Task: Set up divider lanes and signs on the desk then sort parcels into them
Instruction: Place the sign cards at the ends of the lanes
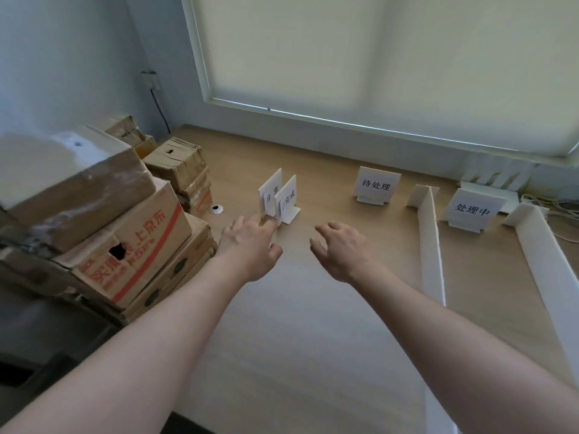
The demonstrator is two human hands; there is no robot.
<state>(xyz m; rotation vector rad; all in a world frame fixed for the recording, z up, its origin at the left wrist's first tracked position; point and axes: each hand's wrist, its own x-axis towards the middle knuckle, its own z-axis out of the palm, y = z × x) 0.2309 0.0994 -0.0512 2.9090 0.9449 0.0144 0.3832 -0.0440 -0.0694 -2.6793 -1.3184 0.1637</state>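
Observation:
Two small white signs stand close together mid-desk: one (271, 191) behind, one (288, 200) in front. My left hand (250, 245) reaches toward them, its fingertips touching the base of the front sign, fingers fairly straight. My right hand (340, 249) hovers over the desk to the right, fingers loosely curled, holding nothing. Further right stand a third sign (376, 185) and a fourth sign (473, 209), separated by a white divider strip (430, 242). A second divider (551, 270) runs along the right. Cardboard parcels (125, 252) are stacked at the left.
The wooden desk (313, 308) runs under a window with a lowered blind (376, 64). A cable grommet (216, 209) sits near the parcels. Spare white dividers (498, 178) and loose cables (557, 208) lie at the far right. More boxes (178, 164) stand at the back left.

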